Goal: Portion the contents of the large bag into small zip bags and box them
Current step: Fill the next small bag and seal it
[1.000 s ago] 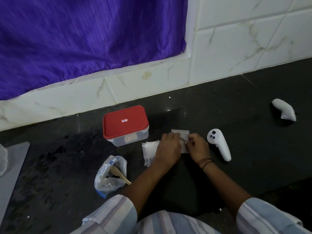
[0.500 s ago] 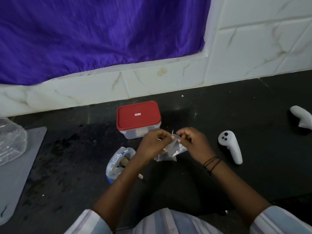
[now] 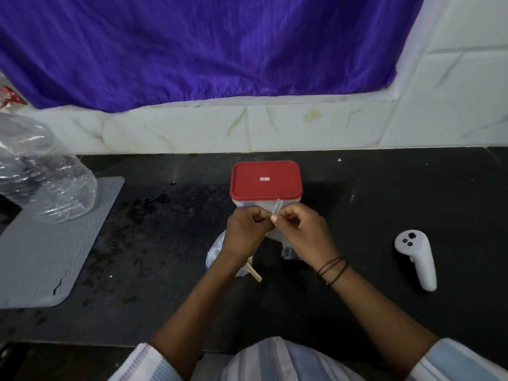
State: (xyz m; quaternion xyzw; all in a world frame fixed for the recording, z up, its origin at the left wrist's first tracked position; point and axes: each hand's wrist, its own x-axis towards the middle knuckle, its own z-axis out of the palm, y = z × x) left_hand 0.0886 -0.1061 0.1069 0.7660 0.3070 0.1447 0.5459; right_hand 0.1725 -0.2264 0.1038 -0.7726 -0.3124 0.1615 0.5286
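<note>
Pinching the small zip bag (image 3: 277, 209) at frame centre, my left hand (image 3: 245, 229) and right hand (image 3: 301, 229) keep fingers clamped on its rim; I judge pulling the lips evenly apart best, before scooping from the large bag (image 3: 217, 250) below

White controller (image 3: 416, 258), grey mat (image 3: 49, 243)

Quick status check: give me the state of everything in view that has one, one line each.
Red-lidded box: lid on, closed.
Small zip bag: pinched at its top by both hands, off the counter.
Left hand: pinching the bag.
Right hand: pinching the bag.
Large bag: on the counter, wooden spoon sticking out.
</note>
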